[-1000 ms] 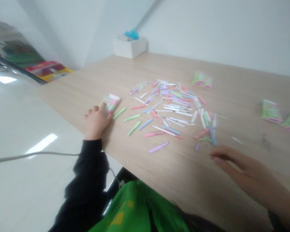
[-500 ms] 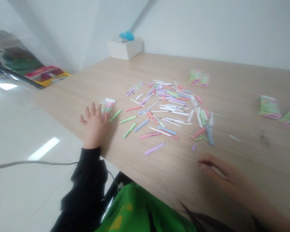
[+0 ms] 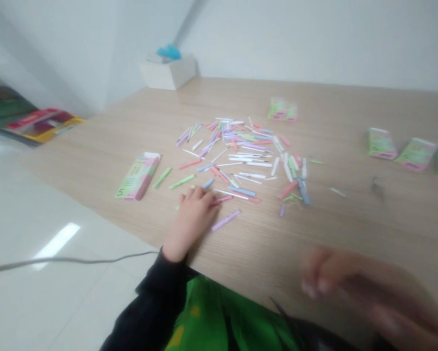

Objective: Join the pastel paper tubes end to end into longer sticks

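My left hand (image 3: 195,212) lies palm down on the near side of the loose sticks, its fingers bent and slightly apart. It covers part of a green stick and a blue stick (image 3: 208,183); its thumb side touches a pink stick (image 3: 224,199). A purple stick (image 3: 226,220) lies just right of it. Smeared by motion, my right hand (image 3: 335,273) hangs over the table's near right; whether it holds anything is unclear. Beyond the hands spreads a pile of slim coloured and thin white sticks (image 3: 250,157). A green-and-pink box (image 3: 136,178) lies left of the pile.
More green-and-pink boxes (image 3: 381,144) lie at the right, and others (image 3: 282,109) at the back. A white box (image 3: 169,73) with something blue on top stands by the wall. A cable (image 3: 83,261) runs across the left. Small scraps (image 3: 292,197) lie right of the pile.
My left hand has left the green-and-pink box and moved right onto the near sticks. My right hand has lifted nearer the camera. The view has shifted right.
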{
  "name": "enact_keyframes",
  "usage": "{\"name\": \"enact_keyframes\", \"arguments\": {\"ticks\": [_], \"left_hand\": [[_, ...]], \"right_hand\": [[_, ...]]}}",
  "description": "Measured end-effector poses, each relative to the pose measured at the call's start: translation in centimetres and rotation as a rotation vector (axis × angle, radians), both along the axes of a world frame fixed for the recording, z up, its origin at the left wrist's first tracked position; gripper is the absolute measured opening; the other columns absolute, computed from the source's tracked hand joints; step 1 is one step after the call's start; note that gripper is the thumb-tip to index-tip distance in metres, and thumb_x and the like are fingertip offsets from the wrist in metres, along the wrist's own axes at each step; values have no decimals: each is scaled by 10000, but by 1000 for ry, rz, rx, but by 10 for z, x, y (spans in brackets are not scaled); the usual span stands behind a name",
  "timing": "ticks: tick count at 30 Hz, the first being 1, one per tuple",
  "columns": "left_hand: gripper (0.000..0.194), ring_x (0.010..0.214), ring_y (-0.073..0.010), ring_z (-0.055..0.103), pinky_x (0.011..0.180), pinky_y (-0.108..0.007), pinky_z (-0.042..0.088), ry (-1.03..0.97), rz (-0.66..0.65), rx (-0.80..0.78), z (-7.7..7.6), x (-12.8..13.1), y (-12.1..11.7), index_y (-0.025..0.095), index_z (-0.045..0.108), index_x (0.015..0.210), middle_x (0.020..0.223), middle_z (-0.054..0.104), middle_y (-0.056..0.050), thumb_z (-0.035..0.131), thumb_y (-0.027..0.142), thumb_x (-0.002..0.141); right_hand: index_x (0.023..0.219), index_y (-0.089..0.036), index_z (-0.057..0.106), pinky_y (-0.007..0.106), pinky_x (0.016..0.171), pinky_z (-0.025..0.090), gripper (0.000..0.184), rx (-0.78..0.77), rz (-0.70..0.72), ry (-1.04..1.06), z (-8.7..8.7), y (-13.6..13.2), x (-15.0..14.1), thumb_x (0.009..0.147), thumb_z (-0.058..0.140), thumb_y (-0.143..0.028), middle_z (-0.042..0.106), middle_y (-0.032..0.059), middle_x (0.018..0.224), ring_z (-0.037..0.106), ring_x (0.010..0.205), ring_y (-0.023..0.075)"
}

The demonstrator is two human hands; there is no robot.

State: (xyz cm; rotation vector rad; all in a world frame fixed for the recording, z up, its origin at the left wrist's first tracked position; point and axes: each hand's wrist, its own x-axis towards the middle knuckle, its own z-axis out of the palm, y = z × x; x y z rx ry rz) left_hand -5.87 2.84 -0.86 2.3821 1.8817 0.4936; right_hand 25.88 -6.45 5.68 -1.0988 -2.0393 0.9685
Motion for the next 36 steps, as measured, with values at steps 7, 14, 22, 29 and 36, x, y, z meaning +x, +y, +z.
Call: {"name": "enact_keyframes", "arguments": {"ticks": [7, 14, 22, 29, 36], "left_hand": [[211, 999, -372, 593, 819, -514, 436, 122, 16, -26, -3, 11, 9, 194, 712, 970, 1053, 684, -169, 523, 286, 983], [205, 961, -298, 635, 845, -449, 476, -154, -119, 132, 10, 6, 2, 197, 716, 1039, 1027, 703, -122, 527, 264, 997], [155, 940, -221, 713, 857, -373, 542, -526, -453, -49, 31, 23, -15, 232, 710, 1068, 1033, 782, -45, 578, 256, 991], [205, 702, -151, 630, 653, -265, 524, -1311, -277, -232, 18, 52, -22, 196, 704, 943, 788, 672, -9, 686, 399, 920], [170, 866, -167, 594, 806, -278, 495, -1106, -309, -133, 15, 58, -36, 165, 731, 882, 895, 616, -44, 617, 257, 968]], "right_hand": [[948, -245, 644, 346, 738, 600, 99, 133, -10, -133, -21, 46, -35, 914, 570, -188, 721, 44, 887, 700, 819, 214], [1109, -191, 620, 360, 785, 560, 223, 279, -43, -193, -29, 76, -61, 914, 532, -131, 691, 88, 998, 655, 840, 197], [1030, -192, 715, 355, 793, 530, 155, 223, -78, -86, -24, 78, -72, 946, 586, -207, 751, 74, 950, 679, 851, 203], [893, -200, 677, 284, 673, 546, 102, -140, -52, 255, -49, 68, -84, 934, 590, -233, 729, 8, 766, 699, 689, 156], [937, -216, 676, 295, 713, 534, 112, 53, -59, 46, -61, 55, -79, 927, 577, -164, 728, 44, 935, 683, 844, 182]]}}
